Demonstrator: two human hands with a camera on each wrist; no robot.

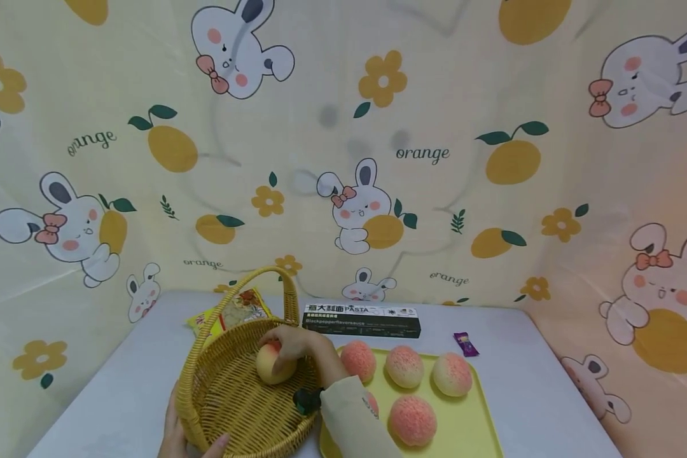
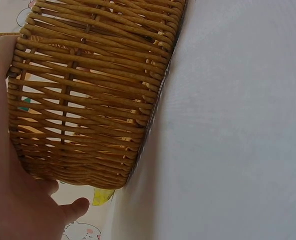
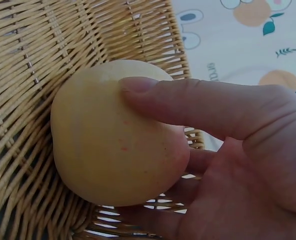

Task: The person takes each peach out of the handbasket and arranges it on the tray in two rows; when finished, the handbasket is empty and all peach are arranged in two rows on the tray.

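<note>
A wicker basket [image 1: 189,404] with a tall arched handle stands on the left of the table. Inside it, near the right wall, my right hand [image 1: 299,342] holds a pale yellow peach [image 1: 270,369] with a red blush. The right wrist view shows the thumb laid across the peach, other fingers behind it, and the woven wicker close around. My left hand [image 1: 174,434] holds the basket at its near left side, thumb at the rim and fingers outside. Its fingertips stick out past the wicker in the left wrist view.
Right of the basket, a yellow tray [image 1: 464,432] bears several pink peaches [image 1: 413,420], partly covered by my right sleeve. A black and white pasta box [image 1: 362,320] lies behind it. A yellow packet [image 1: 229,315] sits behind the basket, and a small purple wrapper [image 1: 465,344] lies at the right.
</note>
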